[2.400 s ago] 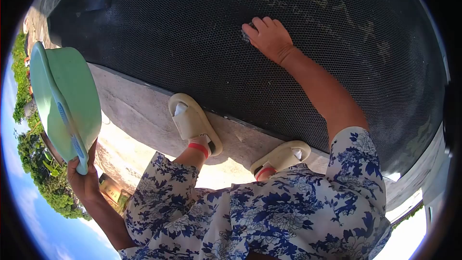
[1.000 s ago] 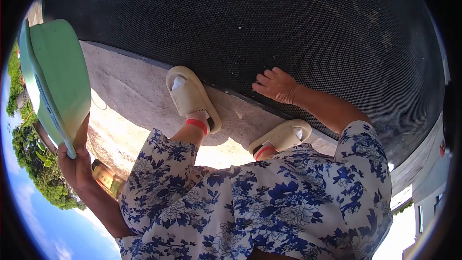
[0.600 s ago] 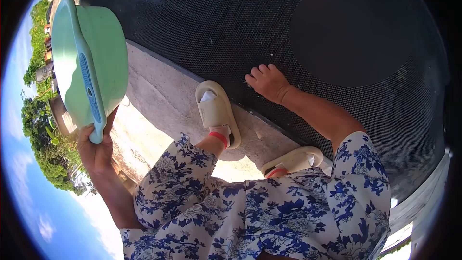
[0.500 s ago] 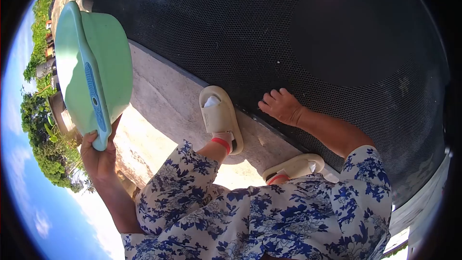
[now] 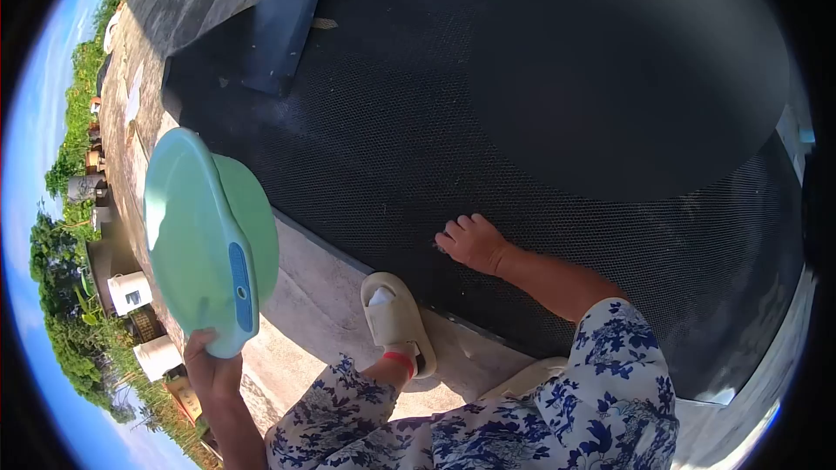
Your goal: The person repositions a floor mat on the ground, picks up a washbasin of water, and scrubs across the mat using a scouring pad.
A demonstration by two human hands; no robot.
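Observation:
At the left, my left hand grips the lower rim of a light green plastic basin, tilted on its side with its inside facing left. A blue patterned grip with a hole is set in the basin's rim. My right hand is over the black mesh sheet, its fingers curled inward; whether it touches the mesh I cannot tell. Anything inside those fingers is hidden.
Below me is a concrete ledge along the mesh edge, with my beige slipper on it. A dark flat panel lies on the mesh. A blurred dark round patch covers the upper right. White buckets and plants stand at far left.
The view has shifted, showing more of the far mesh and the panel. The basin has turned so more of its inside shows. My right hand sits lower and further left in view.

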